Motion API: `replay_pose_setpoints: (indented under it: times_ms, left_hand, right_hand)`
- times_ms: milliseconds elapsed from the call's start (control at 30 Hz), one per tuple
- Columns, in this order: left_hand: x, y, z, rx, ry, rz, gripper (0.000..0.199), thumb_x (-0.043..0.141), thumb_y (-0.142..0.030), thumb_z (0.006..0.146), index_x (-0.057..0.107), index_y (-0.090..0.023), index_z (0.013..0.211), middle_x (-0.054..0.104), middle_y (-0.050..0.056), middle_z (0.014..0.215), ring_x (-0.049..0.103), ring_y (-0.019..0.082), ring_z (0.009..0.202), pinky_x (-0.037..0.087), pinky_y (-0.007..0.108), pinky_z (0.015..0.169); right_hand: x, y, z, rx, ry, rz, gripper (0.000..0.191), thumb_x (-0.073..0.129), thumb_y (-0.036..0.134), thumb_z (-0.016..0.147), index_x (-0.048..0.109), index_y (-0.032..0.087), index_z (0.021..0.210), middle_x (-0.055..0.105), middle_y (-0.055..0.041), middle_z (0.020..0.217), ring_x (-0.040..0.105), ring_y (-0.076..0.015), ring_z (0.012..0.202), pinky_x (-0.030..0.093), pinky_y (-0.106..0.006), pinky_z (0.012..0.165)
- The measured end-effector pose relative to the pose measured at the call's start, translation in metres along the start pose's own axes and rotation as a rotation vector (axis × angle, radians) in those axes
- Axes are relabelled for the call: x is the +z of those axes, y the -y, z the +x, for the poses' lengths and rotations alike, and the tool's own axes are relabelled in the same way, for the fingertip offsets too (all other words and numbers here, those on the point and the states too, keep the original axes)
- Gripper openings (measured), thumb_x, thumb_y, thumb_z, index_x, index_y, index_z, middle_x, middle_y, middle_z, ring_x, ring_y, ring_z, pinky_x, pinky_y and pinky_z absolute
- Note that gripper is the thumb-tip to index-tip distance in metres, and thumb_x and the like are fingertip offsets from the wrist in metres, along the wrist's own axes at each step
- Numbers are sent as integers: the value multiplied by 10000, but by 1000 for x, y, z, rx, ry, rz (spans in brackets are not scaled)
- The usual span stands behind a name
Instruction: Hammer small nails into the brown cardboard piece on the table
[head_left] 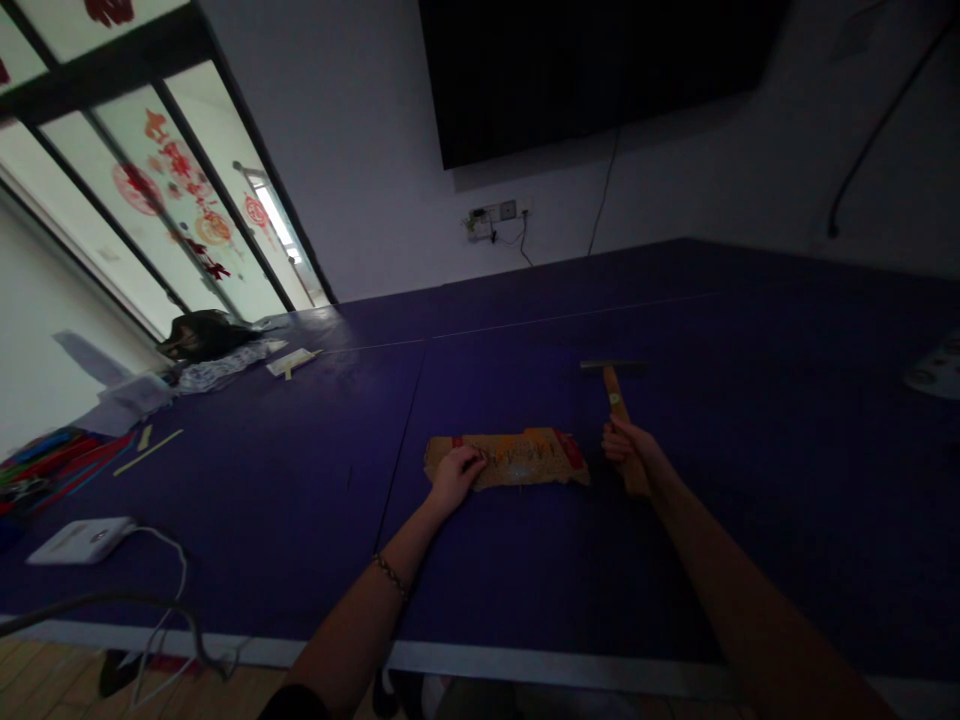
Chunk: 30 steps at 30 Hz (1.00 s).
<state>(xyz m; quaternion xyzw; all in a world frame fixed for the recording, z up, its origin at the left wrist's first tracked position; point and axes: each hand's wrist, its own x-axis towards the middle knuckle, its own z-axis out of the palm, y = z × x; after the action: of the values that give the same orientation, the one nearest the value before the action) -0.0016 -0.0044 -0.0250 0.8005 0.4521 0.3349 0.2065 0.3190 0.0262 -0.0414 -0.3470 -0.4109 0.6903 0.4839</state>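
Observation:
A torn piece of brown cardboard (pixel 532 459) with red patches and a row of small dark upright marks, perhaps nails, lies on the purple table (pixel 510 580). My left hand (pixel 456 474) rests on its left part, with thumb and fingers pinched together; what they hold, if anything, is too small to make out. To the right of the cardboard, my right hand (pixel 628 442) is wrapped round the wooden handle of a hammer (pixel 615 395). The metal head of the hammer points away from me, beyond the cardboard's far edge.
A white box-like device (pixel 81 541) with a cable sits at the left. Colourful strips (pixel 56 465), plastic wrapping (pixel 225 368) and a black bag (pixel 202 335) lie at the far left. A white object (pixel 937 370) stands at the right edge.

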Motion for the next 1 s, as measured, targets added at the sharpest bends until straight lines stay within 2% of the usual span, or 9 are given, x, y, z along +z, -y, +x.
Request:
replay_pose_setpoints:
  times_ms: [133, 500, 1000]
  left_hand:
    - [-1, -1, 0, -44, -9, -11, 148, 476, -224, 776, 569, -160, 680, 603, 18, 724, 548, 138, 720, 410, 247, 698]
    - [-2, -2, -2, -62, -38, -7, 145, 469, -220, 764, 533, -163, 647, 581, 16, 708, 535, 137, 713, 406, 247, 684]
    - [-3, -2, -3, -71, -46, 10, 107, 502, -146, 701, 487, -165, 597, 562, 11, 679, 525, 143, 707, 406, 263, 681]
  right_hand:
    - [2, 1, 0, 15, 6, 18, 340, 456, 420, 787, 393, 207, 529, 139, 110, 339, 134, -45, 276, 177, -173, 300]
    - [4, 3, -1, 30, 20, 45, 340, 450, 408, 795, 394, 207, 527, 156, 107, 328, 162, -51, 266, 205, -176, 301]
    - [10, 5, -4, 45, -44, 27, 344, 433, 408, 798, 378, 207, 524, 165, 105, 337, 150, -50, 277, 183, -169, 310]
